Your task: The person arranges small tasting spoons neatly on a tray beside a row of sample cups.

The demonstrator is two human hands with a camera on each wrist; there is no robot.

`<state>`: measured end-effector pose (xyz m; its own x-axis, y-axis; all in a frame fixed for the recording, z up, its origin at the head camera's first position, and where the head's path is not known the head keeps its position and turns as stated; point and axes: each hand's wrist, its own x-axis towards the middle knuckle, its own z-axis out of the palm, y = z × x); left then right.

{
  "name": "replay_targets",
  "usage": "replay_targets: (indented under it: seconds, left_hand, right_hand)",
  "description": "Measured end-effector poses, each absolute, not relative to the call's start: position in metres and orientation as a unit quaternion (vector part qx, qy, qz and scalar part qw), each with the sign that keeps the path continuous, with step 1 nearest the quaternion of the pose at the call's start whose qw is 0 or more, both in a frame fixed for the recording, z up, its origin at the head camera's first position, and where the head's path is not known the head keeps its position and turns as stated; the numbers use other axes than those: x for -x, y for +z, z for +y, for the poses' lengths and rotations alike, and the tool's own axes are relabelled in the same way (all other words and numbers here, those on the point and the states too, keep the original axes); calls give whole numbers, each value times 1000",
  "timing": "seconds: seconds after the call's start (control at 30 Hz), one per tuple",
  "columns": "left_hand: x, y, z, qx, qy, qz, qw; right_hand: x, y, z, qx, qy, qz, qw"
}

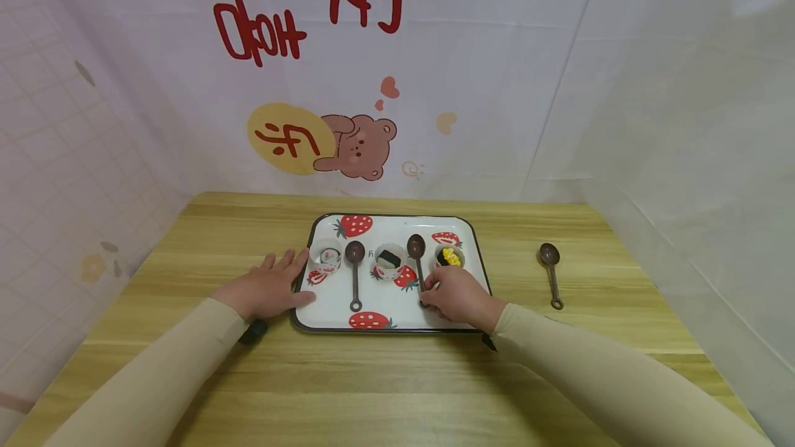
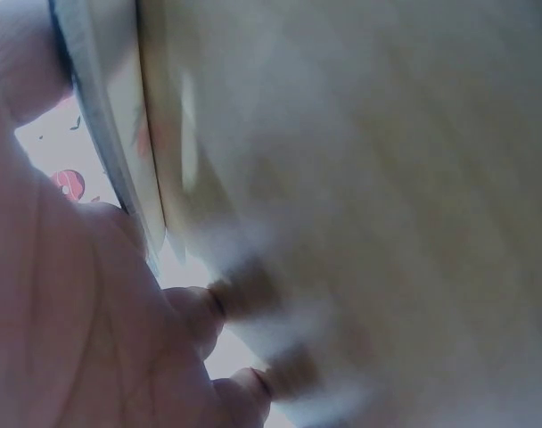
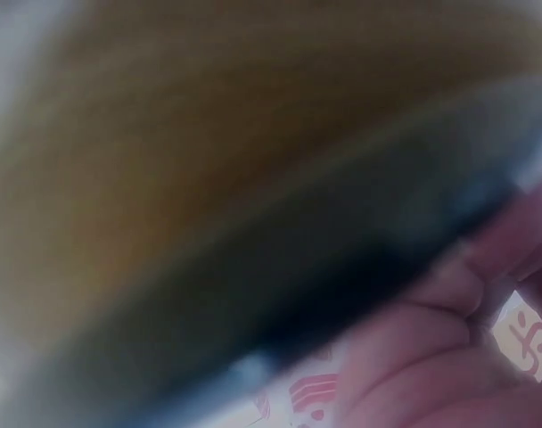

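Brown spoon (image 1: 416, 247) in the pinch of the right hand (image 1: 458, 295), left hand (image 1: 270, 287) wide, well apart, at the tray rim (image 1: 397, 331).

Red 乐 (image 1: 287, 140) on yellow wall oval (image 1: 298, 161); other characters (image 1: 255, 33) unclear.

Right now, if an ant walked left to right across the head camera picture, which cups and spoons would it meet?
Cup with the pink-centred piece, left spoon, cup with the black-and-white piece, middle spoon, cup with the yellow-topped piece, far-right spoon.

Makeshift booth, cartoon-printed sheets (image 1: 484, 81) behind wood-grain table (image 1: 373, 392)
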<state>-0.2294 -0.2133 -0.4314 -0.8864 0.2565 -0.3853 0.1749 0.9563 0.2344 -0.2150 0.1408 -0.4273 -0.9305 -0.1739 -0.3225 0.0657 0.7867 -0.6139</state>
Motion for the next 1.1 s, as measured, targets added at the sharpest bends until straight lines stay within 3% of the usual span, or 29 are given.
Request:
replay_targets:
  seconds: [1.1]
  left_hand:
    - [230, -432, -215, -112, 98, 966, 213]
  right_hand:
    - [216, -425, 135, 8, -306, 928, 210]
